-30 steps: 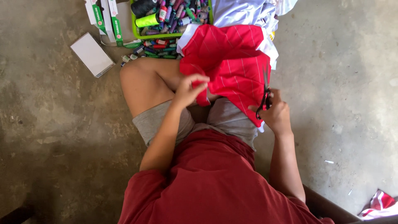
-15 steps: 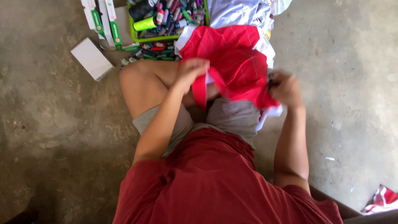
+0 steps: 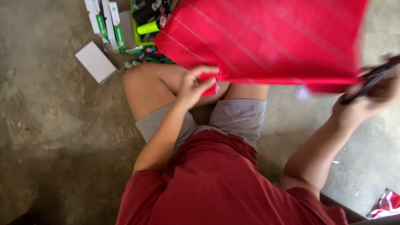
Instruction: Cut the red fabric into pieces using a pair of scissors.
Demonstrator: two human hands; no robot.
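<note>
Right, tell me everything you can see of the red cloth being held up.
The bright red woven cloth is a large flat sheet with thin pale diagonal lines across it. It is spread taut and held up above the person's bare knees, hiding part of the green tray of thread spools behind it. Its lower edge runs almost straight. The left hand pinches the lower left corner; the right hand, blurred and also holding dark scissors, grips the lower right edge. Its top runs out of view.

Red cloth (image 3: 266, 39): was bunched over the lap, now spread wide and flat above the knees, hiding most of the green tray (image 3: 139, 39).
Left hand (image 3: 196, 85): now pinches the cloth's lower edge.
Right hand (image 3: 373, 98): swung far outward, away from the knees, gripping dark scissors (image 3: 368, 79).
</note>
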